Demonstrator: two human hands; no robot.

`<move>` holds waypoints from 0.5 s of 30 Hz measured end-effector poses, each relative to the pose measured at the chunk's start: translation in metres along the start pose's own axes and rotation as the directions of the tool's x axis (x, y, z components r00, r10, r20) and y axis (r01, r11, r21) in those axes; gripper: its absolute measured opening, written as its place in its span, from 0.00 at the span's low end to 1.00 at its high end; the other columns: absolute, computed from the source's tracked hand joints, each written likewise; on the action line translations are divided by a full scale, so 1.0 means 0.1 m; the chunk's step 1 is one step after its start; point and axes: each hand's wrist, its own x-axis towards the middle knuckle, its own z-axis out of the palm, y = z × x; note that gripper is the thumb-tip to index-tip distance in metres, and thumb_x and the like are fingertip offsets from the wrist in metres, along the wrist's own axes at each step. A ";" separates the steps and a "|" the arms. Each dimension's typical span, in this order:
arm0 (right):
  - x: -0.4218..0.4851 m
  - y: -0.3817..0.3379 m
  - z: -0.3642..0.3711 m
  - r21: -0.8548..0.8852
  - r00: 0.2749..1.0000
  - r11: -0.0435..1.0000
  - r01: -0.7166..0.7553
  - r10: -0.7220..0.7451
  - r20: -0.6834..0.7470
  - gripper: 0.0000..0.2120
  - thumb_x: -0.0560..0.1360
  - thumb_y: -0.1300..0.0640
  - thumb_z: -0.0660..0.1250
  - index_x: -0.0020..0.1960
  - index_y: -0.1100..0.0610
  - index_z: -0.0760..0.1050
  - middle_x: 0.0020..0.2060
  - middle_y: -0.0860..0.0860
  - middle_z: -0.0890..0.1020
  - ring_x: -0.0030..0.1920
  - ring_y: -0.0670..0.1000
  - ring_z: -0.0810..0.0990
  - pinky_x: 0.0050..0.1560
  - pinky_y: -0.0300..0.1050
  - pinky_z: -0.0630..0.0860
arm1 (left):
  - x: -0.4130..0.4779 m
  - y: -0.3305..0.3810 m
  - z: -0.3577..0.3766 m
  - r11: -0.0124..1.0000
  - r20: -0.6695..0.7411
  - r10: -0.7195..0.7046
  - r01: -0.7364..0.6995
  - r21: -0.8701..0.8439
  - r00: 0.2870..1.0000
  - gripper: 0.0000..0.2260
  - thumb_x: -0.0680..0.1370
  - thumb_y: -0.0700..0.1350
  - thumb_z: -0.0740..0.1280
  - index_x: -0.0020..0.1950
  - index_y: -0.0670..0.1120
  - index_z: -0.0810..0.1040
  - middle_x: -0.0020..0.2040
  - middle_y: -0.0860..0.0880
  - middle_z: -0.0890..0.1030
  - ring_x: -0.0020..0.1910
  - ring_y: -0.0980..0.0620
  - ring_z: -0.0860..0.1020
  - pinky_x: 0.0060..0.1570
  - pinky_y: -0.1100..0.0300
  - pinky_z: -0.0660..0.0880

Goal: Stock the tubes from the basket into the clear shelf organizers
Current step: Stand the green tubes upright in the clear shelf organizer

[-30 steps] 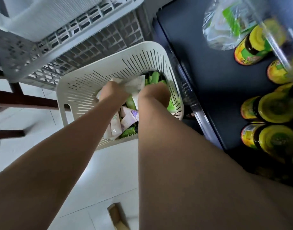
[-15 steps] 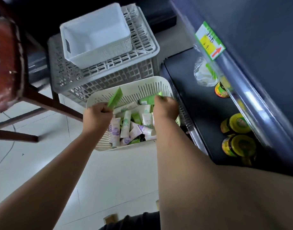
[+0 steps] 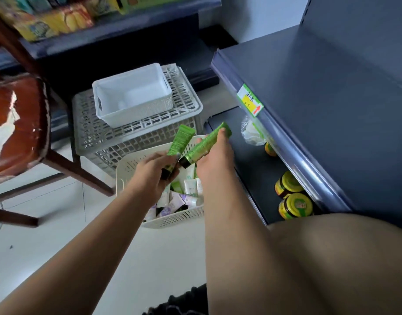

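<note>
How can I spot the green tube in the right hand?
Find the cream slotted plastic basket on the floor beside the dark blue shelf; two hands hold green tubes above it. The right hand grips the shiny bright green tube with a black cap, slanted toward the shelf. The paler matte green tube in the left hand stands more upright.

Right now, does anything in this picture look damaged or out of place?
Yes. The brown chair seat at the far left looks damaged: its cover is torn, with pale patches showing. The tubes in the basket lie jumbled.
</note>
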 end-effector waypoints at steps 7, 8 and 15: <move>-0.12 -0.30 0.03 0.120 0.996 0.990 0.070 -0.064 -0.057 0.15 0.80 0.49 0.68 0.61 0.56 0.72 0.47 0.53 0.82 0.37 0.52 0.79 0.37 0.46 0.78 | -0.24 0.04 0.26 0.995 0.074 0.077 -0.081 0.059 0.994 0.13 0.75 0.34 0.73 0.57 0.43 0.77 0.40 0.44 0.82 0.34 0.52 0.78 0.36 0.59 0.76; -0.13 -0.33 0.05 0.087 0.994 0.993 0.083 -0.076 -0.085 0.16 0.81 0.49 0.67 0.64 0.57 0.70 0.48 0.54 0.83 0.37 0.53 0.79 0.36 0.46 0.78 | -0.26 0.06 0.27 0.992 0.073 0.094 -0.100 0.078 0.993 0.12 0.76 0.35 0.73 0.57 0.43 0.77 0.43 0.42 0.83 0.36 0.51 0.78 0.40 0.58 0.77; -0.31 -0.51 0.07 -0.239 0.945 0.914 0.327 -0.313 0.095 0.07 0.83 0.53 0.62 0.50 0.50 0.77 0.48 0.50 0.84 0.42 0.54 0.86 0.47 0.51 0.81 | -0.40 0.24 0.23 0.938 0.118 0.202 -0.227 0.263 0.972 0.13 0.79 0.50 0.71 0.51 0.39 0.82 0.40 0.48 0.78 0.40 0.52 0.74 0.48 0.55 0.72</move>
